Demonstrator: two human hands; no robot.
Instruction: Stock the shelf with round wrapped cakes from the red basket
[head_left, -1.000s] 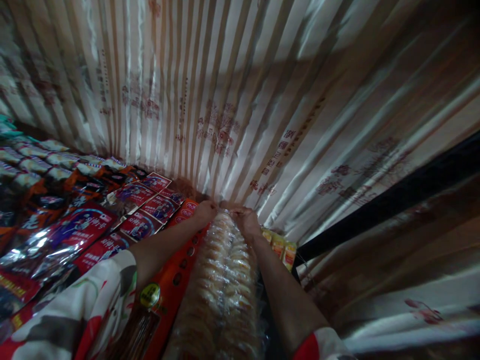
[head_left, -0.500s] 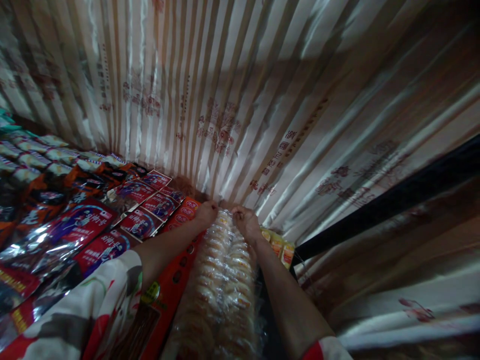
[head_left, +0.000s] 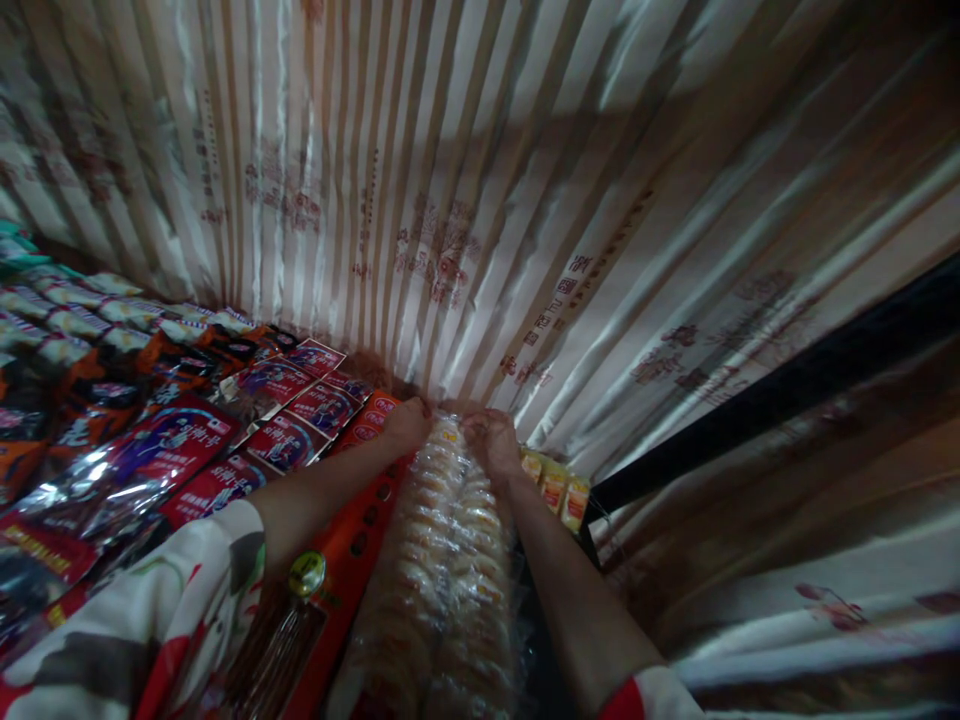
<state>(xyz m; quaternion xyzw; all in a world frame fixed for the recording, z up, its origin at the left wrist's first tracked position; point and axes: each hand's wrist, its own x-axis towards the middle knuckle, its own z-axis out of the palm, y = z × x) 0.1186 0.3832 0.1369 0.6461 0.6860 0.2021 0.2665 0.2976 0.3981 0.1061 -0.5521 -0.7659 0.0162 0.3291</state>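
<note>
Two long rows of clear plastic-wrapped pastries, round and pale, run away from me toward the curtain. At their far end my left hand is closed beside the last wrapped pastry, its fingertips at the wrapper's left edge. My right hand, fingers curled in a pinch, is at the right edge of the same wrapper. The exact grip is dim and partly hidden. My left forearm reaches over an orange package with a yellow round label.
Red and blue snack packets lie to the left, with orange-black bags and white packets beyond. Small yellow packs sit right of my right wrist. A black bar slants across the right; a pleated printed curtain hangs behind.
Both hands stay at the far end of the pastry rows, shifting only slightly. My left forearm and sleeve have moved a little left, uncovering more of the orange package.
</note>
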